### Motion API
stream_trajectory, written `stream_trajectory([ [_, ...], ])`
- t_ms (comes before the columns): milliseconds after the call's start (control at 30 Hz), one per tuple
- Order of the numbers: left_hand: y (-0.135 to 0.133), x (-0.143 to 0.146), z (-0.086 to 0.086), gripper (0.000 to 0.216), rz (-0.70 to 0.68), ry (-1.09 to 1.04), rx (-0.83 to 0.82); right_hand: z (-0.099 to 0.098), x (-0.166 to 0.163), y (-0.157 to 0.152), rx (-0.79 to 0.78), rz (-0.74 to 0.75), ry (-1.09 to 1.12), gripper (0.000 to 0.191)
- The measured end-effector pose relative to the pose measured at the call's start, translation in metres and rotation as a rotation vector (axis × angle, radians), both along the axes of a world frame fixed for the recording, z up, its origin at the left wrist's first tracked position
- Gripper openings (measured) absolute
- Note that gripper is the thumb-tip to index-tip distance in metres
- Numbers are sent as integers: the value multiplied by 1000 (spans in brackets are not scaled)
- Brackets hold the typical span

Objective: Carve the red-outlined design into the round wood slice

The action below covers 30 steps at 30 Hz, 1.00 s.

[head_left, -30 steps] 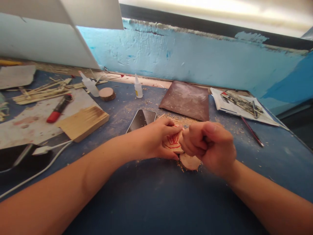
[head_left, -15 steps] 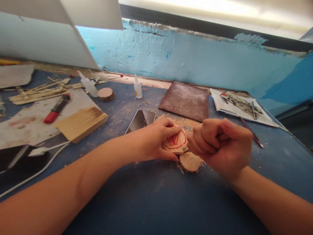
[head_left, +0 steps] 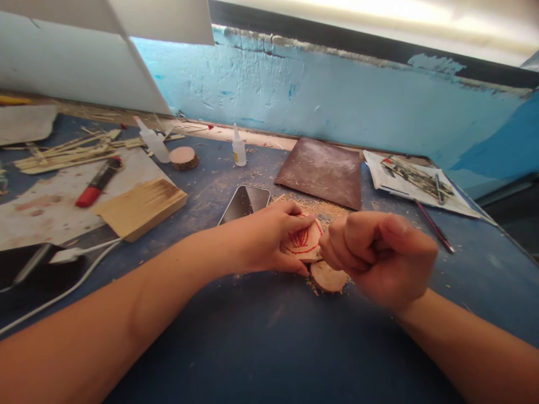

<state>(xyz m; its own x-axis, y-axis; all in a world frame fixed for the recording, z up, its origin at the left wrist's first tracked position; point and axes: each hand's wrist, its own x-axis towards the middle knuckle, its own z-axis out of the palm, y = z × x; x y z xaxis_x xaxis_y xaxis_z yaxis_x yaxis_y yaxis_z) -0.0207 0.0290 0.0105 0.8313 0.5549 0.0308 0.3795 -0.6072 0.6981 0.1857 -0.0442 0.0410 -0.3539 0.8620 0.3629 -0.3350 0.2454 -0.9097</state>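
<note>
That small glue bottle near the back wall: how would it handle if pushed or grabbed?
The glue bottle stands upright, tall and narrow with a pointed nozzle, so a sideways push would probably tip it rather than slide it. It looks like thin plastic, likely light and a bit squeezable. On its side it would probably roll.

Nothing here is actually readable. The small glue bottle [head_left: 238, 150] behind the phone [head_left: 245, 203] has a yellow label, but it's too tiny to make out. The wood slice [head_left: 306, 241] beside the phone only has red drawn lines, no letters.
</note>
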Motion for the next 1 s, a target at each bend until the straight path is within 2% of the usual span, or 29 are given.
stream_trajectory([
  [167,2,0,0,39,-9,-1,-13,-4,-13,3,18,-14,-9,58],
  [367,4,-1,-5,33,-20,-42,-22,-7,-22,13,-166,-99,46,61],
  [500,3,-2,-5,46,-25,-23,-6,-7,-14,16,-191,-61,103,62],
  [667,0,-3,-2,67,-28,-40,9,-1,12,15,-203,13,180,56],
  [800,-3,-3,2,68,-54,-85,12,6,23,13,-158,4,130,56],
  [1000,-4,-4,6,70,-63,-96,-54,11,18,6,-104,34,85,62],
])
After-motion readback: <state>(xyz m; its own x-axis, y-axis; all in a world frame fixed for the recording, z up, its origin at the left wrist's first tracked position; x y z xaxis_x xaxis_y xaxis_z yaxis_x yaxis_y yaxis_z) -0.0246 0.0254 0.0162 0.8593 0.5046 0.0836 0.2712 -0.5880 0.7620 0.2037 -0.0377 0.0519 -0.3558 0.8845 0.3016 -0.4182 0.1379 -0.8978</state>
